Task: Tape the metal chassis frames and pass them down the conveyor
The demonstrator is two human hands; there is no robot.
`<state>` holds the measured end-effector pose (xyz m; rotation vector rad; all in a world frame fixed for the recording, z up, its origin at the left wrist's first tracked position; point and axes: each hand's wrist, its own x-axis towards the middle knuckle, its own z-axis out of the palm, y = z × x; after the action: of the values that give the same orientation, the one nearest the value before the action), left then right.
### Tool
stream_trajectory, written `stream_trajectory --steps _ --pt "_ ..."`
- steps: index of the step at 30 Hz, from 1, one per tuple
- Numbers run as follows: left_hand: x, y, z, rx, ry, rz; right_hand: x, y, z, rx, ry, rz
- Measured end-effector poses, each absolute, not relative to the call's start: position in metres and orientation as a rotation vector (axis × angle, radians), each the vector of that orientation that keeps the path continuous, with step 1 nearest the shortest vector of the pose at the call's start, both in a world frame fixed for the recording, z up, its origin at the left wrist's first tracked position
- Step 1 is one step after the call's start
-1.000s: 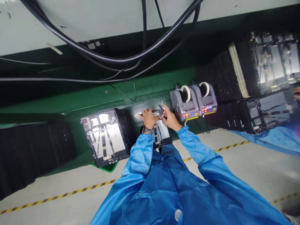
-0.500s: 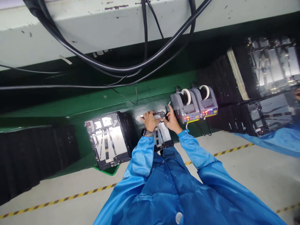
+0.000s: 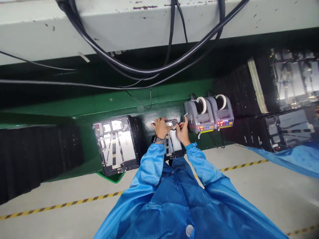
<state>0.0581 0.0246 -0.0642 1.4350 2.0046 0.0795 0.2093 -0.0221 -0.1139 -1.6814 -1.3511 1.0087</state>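
View: A head-worn camera is looking down at a person in a blue smock (image 3: 159, 205) working at a green bench (image 3: 159, 113).

Left hand: The left hand (image 3: 160, 128), with a wristwatch (image 3: 159, 140) at its wrist, is closing firmly around the left end of a small dark metal-framed part (image 3: 170, 122).

Right hand: The right hand (image 3: 183, 132) is reaching in from 3 o'clock. Its fingertips (image 3: 179, 126) are pinching together at the part's right end, but I cannot tell whether they are clamping the part itself or something thinner.

Part's place: The part is being held at 12 o'clock from the wrists, just above an opened tablet-like unit (image 3: 172, 143).

Nearby: A larger opened unit (image 3: 116, 146) is lying at 9 o'clock. Two grey tape dispensers (image 3: 198, 116) are sitting at 2 o'clock, almost touching the right hand.

Risk: If the pinch is slipping, the part could be dropping onto the opened unit and marking it. A careless right elbow or knuckle could also be catching the nearer dispenser.
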Motion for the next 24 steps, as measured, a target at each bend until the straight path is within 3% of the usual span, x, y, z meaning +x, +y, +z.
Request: stream_trajectory --steps 8,15,18,24 --pt "0.055 0.026 -0.065 1.394 2.011 0.25 0.208 -0.03 -0.106 -1.658 -1.675 0.814" --pt "0.047 -0.034 -0.055 1.079 2.116 1.129 0.204 -0.034 -0.099 -1.711 -1.731 0.676" --pt "0.044 -0.073 -0.067 0.928 2.09 1.158 0.19 -0.036 -0.086 -1.689 -1.776 0.627" --pt "0.031 -0.093 -0.099 0.685 2.027 1.026 0.151 -0.021 -0.072 -1.384 -1.995 0.989"
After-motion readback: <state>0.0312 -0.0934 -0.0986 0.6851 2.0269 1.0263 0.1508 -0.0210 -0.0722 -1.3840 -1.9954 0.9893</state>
